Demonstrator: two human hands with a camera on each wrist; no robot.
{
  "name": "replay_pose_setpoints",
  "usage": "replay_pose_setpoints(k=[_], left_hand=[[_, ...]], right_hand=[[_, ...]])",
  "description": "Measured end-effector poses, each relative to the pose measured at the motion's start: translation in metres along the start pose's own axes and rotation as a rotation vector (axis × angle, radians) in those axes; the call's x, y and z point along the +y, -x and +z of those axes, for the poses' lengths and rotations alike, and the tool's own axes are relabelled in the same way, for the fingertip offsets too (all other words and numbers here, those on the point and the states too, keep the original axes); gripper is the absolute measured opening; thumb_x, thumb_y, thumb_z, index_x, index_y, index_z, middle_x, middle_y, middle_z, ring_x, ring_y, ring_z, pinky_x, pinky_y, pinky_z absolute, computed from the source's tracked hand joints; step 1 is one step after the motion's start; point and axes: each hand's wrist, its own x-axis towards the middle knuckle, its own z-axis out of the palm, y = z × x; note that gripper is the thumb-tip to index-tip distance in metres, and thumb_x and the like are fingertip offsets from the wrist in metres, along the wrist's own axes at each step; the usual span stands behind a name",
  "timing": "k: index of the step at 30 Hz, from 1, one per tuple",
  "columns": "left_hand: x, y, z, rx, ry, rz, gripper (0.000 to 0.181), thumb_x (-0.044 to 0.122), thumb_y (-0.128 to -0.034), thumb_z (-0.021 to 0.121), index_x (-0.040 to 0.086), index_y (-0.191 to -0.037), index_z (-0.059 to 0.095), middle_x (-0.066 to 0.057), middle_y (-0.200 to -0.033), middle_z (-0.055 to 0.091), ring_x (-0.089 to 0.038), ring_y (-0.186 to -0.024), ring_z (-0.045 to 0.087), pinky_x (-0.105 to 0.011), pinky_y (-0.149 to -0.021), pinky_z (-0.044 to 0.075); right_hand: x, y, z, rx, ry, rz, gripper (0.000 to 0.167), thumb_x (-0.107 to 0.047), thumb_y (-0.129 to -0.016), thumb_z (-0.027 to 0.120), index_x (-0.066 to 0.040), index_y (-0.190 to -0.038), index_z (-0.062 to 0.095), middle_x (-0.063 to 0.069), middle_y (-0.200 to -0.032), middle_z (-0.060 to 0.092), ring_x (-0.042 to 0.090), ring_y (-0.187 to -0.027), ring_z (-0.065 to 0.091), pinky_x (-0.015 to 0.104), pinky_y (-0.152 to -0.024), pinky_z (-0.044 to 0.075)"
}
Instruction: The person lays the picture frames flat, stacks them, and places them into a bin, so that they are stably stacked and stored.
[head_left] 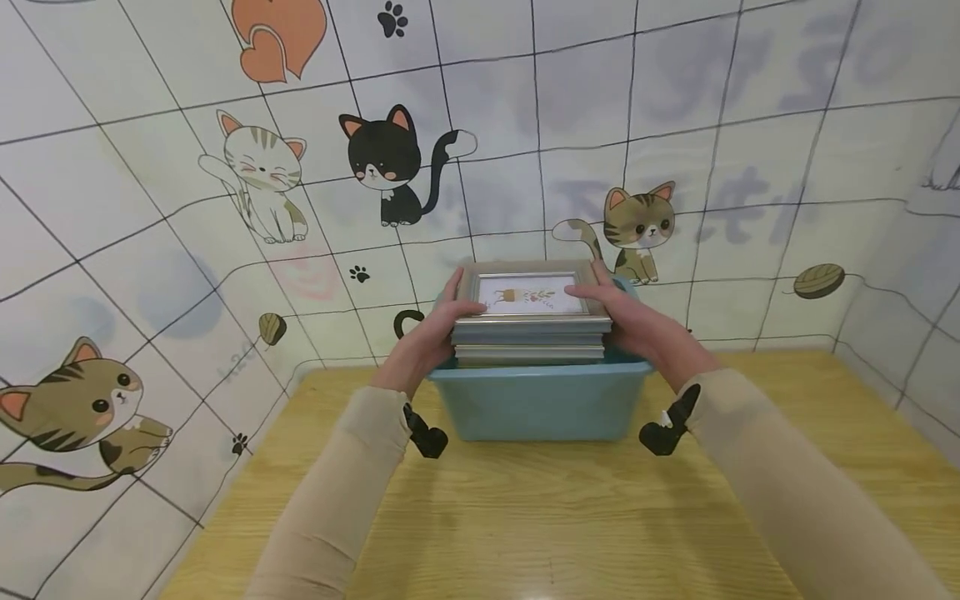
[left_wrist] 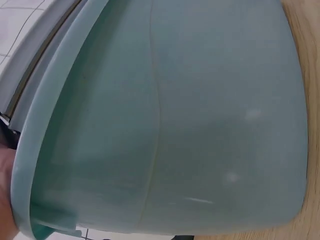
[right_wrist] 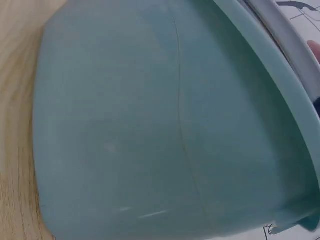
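In the head view, a stack of picture frames point(head_left: 528, 342) stands in a light blue plastic basin point(head_left: 536, 406), its upper part above the rim. The top picture frame point(head_left: 536, 294) has a pale border round a picture of a small plant pot. On the stack's left side my left hand point(head_left: 435, 332) grips it, thumb over the top edge. My right hand point(head_left: 633, 321) holds the right side, its thumb reaching over the top picture. The basin hides the lower frames, and the far fingers are mostly hidden. The basin wall point(left_wrist: 215, 120) fills most of both wrist views.
Under the basin is a wooden table point(head_left: 525, 517). Behind it rises a wall covering point(head_left: 495, 192) with a grid and printed cats, close to the basin's far side. Black straps with small devices point(head_left: 427, 433) sit at both wrists.
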Motion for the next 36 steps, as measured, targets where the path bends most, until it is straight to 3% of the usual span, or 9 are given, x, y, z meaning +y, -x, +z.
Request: replay_pose_setpoints(k=[5, 9, 12, 15, 21, 31, 36], left_hand=[[-0.003, -0.004, 0.002, -0.047, -0.018, -0.052, 0.104, 0.009, -0.0928, 0.066, 0.045, -0.163, -0.002, -0.003, -0.163, 0.012, -0.031, -0.14, 0.028, -0.053, -0.116, 0.026], [-0.004, -0.009, 0.005, -0.123, -0.091, -0.102, 0.105, 0.003, -0.0947, 0.065, 0.04, -0.164, -0.005, -0.001, -0.166, 0.006, -0.027, -0.147, 0.019, -0.051, -0.121, 0.016], [-0.005, -0.011, 0.008, -0.137, -0.167, -0.122, 0.108, 0.001, -0.0945, 0.065, 0.036, -0.164, -0.009, 0.001, -0.169, -0.004, -0.023, -0.15, 0.01, -0.049, -0.123, 0.009], [-0.006, -0.012, 0.009, -0.096, -0.198, -0.133, 0.111, 0.003, -0.0942, 0.067, 0.035, -0.163, -0.014, 0.002, -0.17, -0.012, -0.022, -0.153, 0.003, -0.048, -0.123, 0.007], [-0.007, -0.008, 0.008, -0.012, -0.151, -0.13, 0.108, 0.008, -0.0955, 0.067, 0.035, -0.164, -0.013, -0.001, -0.17, -0.01, -0.026, -0.151, 0.005, -0.05, -0.123, 0.011], [-0.008, -0.007, 0.005, 0.005, -0.125, -0.135, 0.111, 0.006, -0.0948, 0.067, 0.03, -0.163, -0.017, -0.005, -0.169, -0.008, -0.028, -0.15, 0.007, -0.048, -0.123, 0.01], [-0.007, -0.007, 0.006, 0.014, -0.125, -0.141, 0.111, 0.008, -0.0948, 0.068, 0.03, -0.163, -0.017, -0.006, -0.168, -0.007, -0.029, -0.148, 0.01, -0.049, -0.122, 0.013]], right_hand=[[0.003, 0.0, -0.002, 0.018, 0.03, -0.004, 0.106, -0.032, -0.1, 0.06, -0.039, -0.156, -0.03, 0.009, -0.165, -0.03, 0.039, -0.151, -0.01, 0.065, -0.119, 0.003], [0.002, -0.001, -0.002, 0.038, 0.063, -0.003, 0.108, -0.024, -0.097, 0.061, -0.039, -0.157, -0.029, 0.015, -0.165, -0.02, 0.042, -0.149, -0.004, 0.071, -0.115, 0.005], [0.002, -0.001, -0.003, 0.051, 0.093, 0.008, 0.111, -0.019, -0.096, 0.062, -0.04, -0.156, -0.029, 0.016, -0.165, -0.019, 0.044, -0.148, -0.003, 0.075, -0.113, 0.005], [0.004, 0.0, -0.003, 0.047, 0.112, 0.041, 0.114, -0.017, -0.095, 0.064, -0.039, -0.156, -0.03, 0.016, -0.165, -0.019, 0.043, -0.149, -0.004, 0.074, -0.114, 0.004], [0.004, -0.002, 0.0, 0.021, 0.153, 0.083, 0.115, -0.02, -0.095, 0.066, -0.036, -0.156, -0.031, 0.019, -0.166, -0.016, 0.042, -0.152, -0.007, 0.072, -0.115, 0.004], [0.006, -0.005, 0.001, -0.004, 0.147, 0.116, 0.118, -0.019, -0.095, 0.068, -0.033, -0.156, -0.031, 0.02, -0.166, -0.014, 0.043, -0.152, -0.004, 0.072, -0.115, 0.007], [0.006, -0.006, 0.0, -0.011, 0.185, 0.12, 0.117, -0.025, -0.097, 0.068, -0.032, -0.156, -0.033, 0.019, -0.166, -0.018, 0.043, -0.152, -0.011, 0.073, -0.115, 0.004]])
